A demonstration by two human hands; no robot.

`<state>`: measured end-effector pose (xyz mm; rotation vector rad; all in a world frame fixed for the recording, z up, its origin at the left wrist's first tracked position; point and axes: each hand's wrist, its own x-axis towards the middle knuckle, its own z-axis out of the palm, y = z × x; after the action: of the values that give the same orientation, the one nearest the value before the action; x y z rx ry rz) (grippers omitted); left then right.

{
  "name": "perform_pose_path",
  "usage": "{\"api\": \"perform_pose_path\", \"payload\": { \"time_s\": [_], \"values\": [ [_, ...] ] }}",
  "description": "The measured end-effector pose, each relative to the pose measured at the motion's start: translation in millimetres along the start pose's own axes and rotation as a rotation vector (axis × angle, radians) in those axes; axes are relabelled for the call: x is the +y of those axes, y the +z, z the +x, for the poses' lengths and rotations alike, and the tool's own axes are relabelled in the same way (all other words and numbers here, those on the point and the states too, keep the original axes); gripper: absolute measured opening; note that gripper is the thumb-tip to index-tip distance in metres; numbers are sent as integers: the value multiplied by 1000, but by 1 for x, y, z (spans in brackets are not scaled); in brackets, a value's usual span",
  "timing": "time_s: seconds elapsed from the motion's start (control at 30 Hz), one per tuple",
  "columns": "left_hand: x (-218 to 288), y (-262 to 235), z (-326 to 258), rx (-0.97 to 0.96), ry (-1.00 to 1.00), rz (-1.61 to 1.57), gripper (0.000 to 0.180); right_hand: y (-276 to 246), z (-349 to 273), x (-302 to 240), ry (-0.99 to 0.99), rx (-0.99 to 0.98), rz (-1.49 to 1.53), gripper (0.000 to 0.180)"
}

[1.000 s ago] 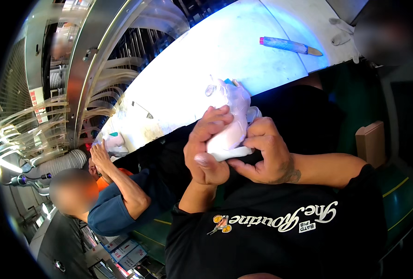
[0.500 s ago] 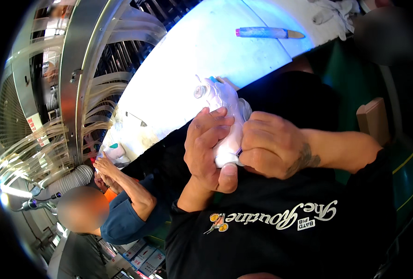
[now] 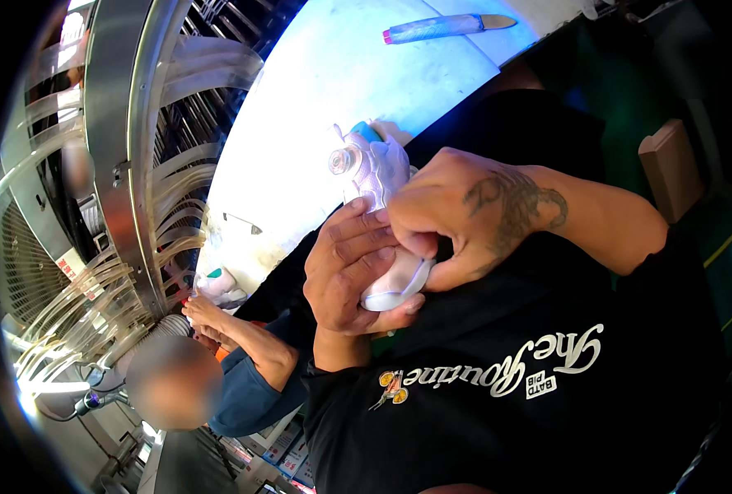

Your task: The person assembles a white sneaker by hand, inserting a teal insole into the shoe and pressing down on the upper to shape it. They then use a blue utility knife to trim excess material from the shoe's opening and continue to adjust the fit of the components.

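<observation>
A white shoe (image 3: 403, 276) with a round dial and a teal patch near its far end is held between my two hands, its toe toward me. My left hand (image 3: 345, 272) is closed around the toe's left side, with the thumb underneath. On the shoe's right side, my right hand (image 3: 444, 210) bends its fingers down onto the upper and keeps its thumb near the toe edge. A thin purple line runs along that edge. My right fingers partly cover the middle of the shoe.
Brightly lit in white and blue, the worktable (image 3: 300, 123) carries a brush-like tool (image 3: 448, 30) with a pointed tan tip. At left a co-worker's hands (image 3: 209, 317) are beside another white shoe (image 3: 217, 284). Clear hoses (image 3: 180, 198) line the machine; a brown box (image 3: 671, 169) stands at right.
My right hand has turned from a fist at the shoe's side to reach over its upper. The shoe has tilted, showing more of its toe. The whole view has shifted slightly.
</observation>
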<state>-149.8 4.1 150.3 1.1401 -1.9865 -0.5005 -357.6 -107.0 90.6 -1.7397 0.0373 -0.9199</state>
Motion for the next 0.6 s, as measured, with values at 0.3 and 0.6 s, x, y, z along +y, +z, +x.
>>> {"api": "perform_pose_path", "payload": {
  "time_s": [0.3,0.6],
  "values": [
    [11,-23,-1,173,-273,131,47,60,9,7,-139,491,-329,55],
    [-9,-37,1,74,-133,107,53,57,18,9,-116,448,-178,35]
  ]
}}
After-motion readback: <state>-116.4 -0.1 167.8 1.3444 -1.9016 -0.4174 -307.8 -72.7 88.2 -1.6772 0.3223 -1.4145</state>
